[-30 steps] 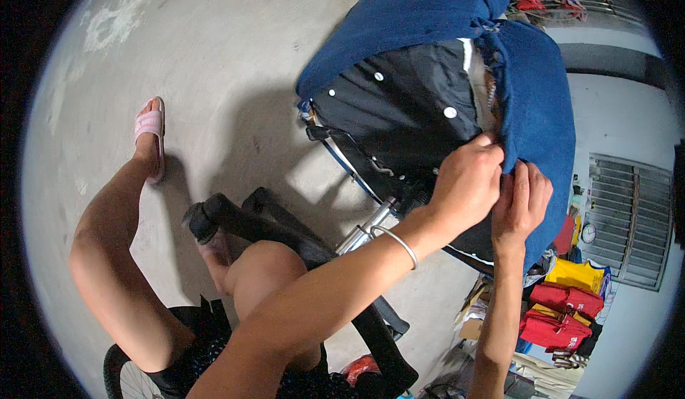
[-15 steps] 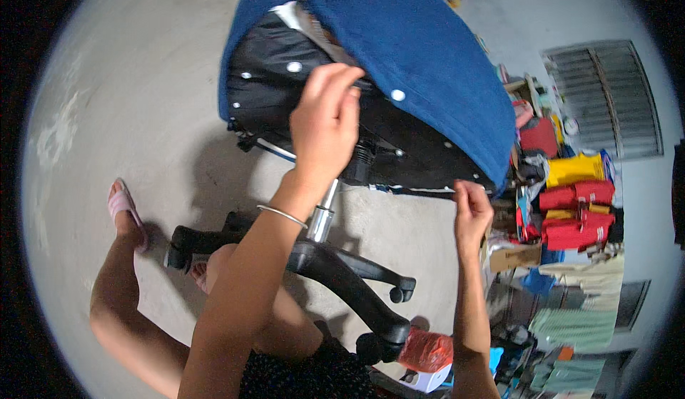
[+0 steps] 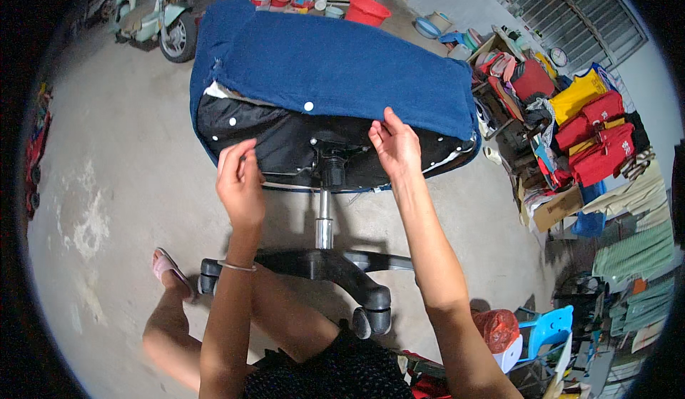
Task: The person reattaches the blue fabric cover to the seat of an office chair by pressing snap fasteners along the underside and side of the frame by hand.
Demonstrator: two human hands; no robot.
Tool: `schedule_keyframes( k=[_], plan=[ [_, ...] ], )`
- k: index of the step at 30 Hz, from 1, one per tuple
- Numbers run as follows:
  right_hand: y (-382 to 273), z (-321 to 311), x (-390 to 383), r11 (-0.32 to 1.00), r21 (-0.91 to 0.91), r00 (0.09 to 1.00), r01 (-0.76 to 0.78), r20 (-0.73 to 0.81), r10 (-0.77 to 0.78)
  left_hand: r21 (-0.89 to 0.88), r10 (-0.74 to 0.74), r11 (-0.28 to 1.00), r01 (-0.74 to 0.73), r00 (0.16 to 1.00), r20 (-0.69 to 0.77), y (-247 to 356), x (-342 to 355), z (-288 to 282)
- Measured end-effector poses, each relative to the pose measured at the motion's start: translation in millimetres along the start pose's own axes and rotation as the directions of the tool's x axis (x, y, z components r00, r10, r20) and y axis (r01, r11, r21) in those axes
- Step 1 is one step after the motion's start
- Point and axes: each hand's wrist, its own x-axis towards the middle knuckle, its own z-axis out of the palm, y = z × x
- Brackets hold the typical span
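Note:
An office chair's seat stands tilted before me, its blue fabric cover over the top and its black underside facing me. Several white round studs dot the cover's edge and the underside. At the left corner the cover gapes, showing white material. My left hand, a bangle on its wrist, is in front of the underside's left part; its fingers are curled together, and what they hold, if anything, is too small to make out. My right hand is raised by the cover's lower edge, fingers apart, with nothing visible in it.
Below the seat are a metal post and a black wheeled base, close to my legs. A scooter and a red basin stand behind. Piled clothes and a blue plastic stool are at right.
The view has shifted, so more of the room behind shows. My left hand has come away from the cover's edge, down and left; my right hand has moved up and left toward the cover's edge.

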Motion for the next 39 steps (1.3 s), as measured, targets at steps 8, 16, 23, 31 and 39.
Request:
schedule_keyframes(
  k=[8, 16, 23, 31, 39],
  plan=[
    [5.2, -2.3, -1.2, 0.992, 0.120, 0.998, -0.050, -0.028, 0.054, 0.033, -0.068, 0.997, 0.064, 0.988, 0.140, 27.7, -9.2, 2.2],
    [-32.3, -56.1, 16.3, 0.939, 0.322, 0.992, 0.124, -0.023, -0.124, 0.102, -0.099, 0.992, 0.072, 0.950, 0.295, 25.5, -15.4, 21.6],
    [-46.1, -89.0, 23.2, 0.904, 0.368, 0.966, 0.219, -0.214, -0.147, 0.170, 0.095, 0.960, -0.223, 0.829, 0.551, 46.2, -9.7, 85.7],
    [-73.5, -124.5, 27.9, 0.964, 0.189, 0.982, 0.188, -0.024, -0.186, 0.062, 0.397, 0.699, -0.713, 0.459, 0.795, 87.7, -0.9, 198.0],
    [-56.2, -159.4, 12.3, 0.962, 0.184, 0.978, 0.202, 0.023, -0.209, 0.008, 0.399, 0.358, -0.934, 0.161, 0.903, 60.8, -4.6, 300.0]
  ],
)
